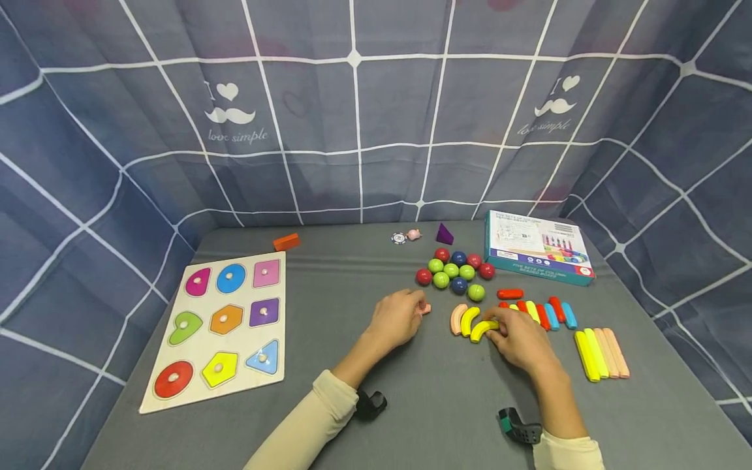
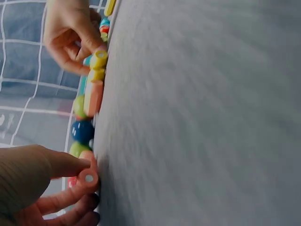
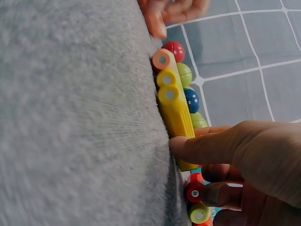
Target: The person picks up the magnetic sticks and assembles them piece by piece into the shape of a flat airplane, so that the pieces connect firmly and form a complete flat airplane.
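Observation:
My left hand (image 1: 399, 318) pinches a small peach curved block (image 2: 88, 179) between thumb and fingers, low at the table; in the head view most of that block is hidden by the hand. To its right, my right hand (image 1: 521, 339) pinches the near yellow curved block (image 1: 483, 330) by its right end, as the right wrist view also shows. Beside it lie a second yellow curved block (image 1: 468, 320) and another peach curved block (image 1: 457, 320), side by side. Several red, yellow and blue short pieces (image 1: 544, 316) lie just beyond the right hand, which partly covers them.
Behind the hands sit red, green and blue balls (image 1: 451, 270), with a boxed set (image 1: 537, 251) to their right. Yellow and peach bars (image 1: 602, 353) lie far right. At left is a shape puzzle board (image 1: 200, 385). An orange block (image 1: 286, 242) and purple wedge (image 1: 444, 234) stand farther back.

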A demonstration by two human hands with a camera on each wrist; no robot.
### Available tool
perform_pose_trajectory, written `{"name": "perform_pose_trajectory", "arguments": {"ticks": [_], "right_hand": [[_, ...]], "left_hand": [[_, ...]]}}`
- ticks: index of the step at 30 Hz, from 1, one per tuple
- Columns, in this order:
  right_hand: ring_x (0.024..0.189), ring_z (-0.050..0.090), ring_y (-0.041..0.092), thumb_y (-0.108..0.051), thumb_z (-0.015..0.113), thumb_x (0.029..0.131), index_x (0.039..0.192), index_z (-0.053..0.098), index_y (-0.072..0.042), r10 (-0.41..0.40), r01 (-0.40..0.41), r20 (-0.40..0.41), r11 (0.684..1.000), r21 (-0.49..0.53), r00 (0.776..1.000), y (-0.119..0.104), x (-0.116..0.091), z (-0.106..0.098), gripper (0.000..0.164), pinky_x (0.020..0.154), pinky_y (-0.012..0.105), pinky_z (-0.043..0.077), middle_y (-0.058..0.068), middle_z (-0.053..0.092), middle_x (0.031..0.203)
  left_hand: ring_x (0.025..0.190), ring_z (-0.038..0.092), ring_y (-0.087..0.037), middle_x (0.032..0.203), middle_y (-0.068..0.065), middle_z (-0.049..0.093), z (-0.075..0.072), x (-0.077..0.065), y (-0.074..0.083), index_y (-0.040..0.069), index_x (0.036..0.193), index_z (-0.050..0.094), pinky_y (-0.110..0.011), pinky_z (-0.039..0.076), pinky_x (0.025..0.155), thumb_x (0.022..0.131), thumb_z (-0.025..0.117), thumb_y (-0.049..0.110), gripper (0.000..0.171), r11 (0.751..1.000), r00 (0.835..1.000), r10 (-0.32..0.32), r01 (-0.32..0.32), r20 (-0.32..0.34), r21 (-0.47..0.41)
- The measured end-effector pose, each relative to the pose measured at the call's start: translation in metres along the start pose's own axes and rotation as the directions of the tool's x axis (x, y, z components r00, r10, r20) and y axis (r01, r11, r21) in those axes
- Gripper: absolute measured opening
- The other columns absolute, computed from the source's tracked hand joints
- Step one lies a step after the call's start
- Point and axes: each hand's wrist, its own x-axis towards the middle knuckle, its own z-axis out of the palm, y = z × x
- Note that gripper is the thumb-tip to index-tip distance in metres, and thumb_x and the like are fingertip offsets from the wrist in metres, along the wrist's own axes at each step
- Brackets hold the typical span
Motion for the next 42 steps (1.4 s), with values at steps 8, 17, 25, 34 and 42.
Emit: {"name": "perform_pose_trajectory", "arguments": {"ticks": [8,17,25,34,42], "right_hand": [[0.078,0.05,0.018,-0.014,0.08,0.075,0.09,0.068,-0.014,-0.057,0.057,-0.003,0.998,0.012,0.998,0.002,-0.006,-0.011,0.019,0.068,0.039,0.041,-0.001,0.054,0.083],[0.069,0.048,0.015,-0.021,0.079,0.078,0.09,0.066,-0.016,-0.148,0.152,-0.043,0.98,0.129,0.988,-0.04,0.005,-0.001,0.018,0.062,0.032,0.04,-0.005,0.058,0.082],[0.067,0.05,0.014,-0.023,0.08,0.074,0.084,0.065,-0.013,-0.218,0.22,-0.06,0.975,0.018,0.974,-0.102,0.044,0.036,0.021,0.06,0.035,0.041,-0.004,0.055,0.076],[0.063,0.048,0.012,-0.02,0.08,0.073,0.081,0.064,-0.011,-0.218,0.22,-0.038,0.974,0.052,0.975,-0.115,0.055,0.053,0.02,0.059,0.034,0.041,-0.003,0.055,0.073],[0.068,0.051,0.012,-0.021,0.079,0.076,0.085,0.066,-0.013,-0.249,0.249,-0.02,0.964,0.091,0.968,-0.114,0.055,0.057,0.017,0.063,0.034,0.042,-0.003,0.057,0.078]], "left_hand": [[0.052,0.047,-0.008,0.06,0.008,0.051,-0.018,-0.027,-0.025,0.009,0.094,0.068,-0.025,0.039,0.047,0.074,0.068,0.014,0.021,0.981,0.987,-0.143,0.133,-0.066,-0.143],[0.044,0.047,-0.002,0.044,0.018,0.047,-0.033,-0.053,-0.039,0.013,0.073,0.066,-0.023,0.039,0.046,0.07,0.066,0.015,0.003,0.959,0.974,-0.224,0.214,-0.034,-0.186],[0.042,0.047,-0.004,0.042,0.018,0.048,-0.037,-0.06,-0.043,0.014,0.076,0.065,-0.025,0.04,0.045,0.071,0.07,0.021,0.01,0.932,0.951,-0.307,0.307,0.027,-0.192],[0.036,0.046,-0.004,0.041,0.019,0.048,-0.034,-0.06,-0.042,0.013,0.078,0.066,-0.024,0.037,0.039,0.072,0.07,0.02,0.01,0.923,0.948,-0.313,0.317,0.051,-0.218],[0.038,0.042,-0.003,0.047,0.013,0.049,-0.034,-0.06,-0.044,0.01,0.078,0.066,-0.023,0.034,0.037,0.075,0.072,0.022,0.013,0.938,0.961,-0.274,0.273,0.026,-0.213]]}}
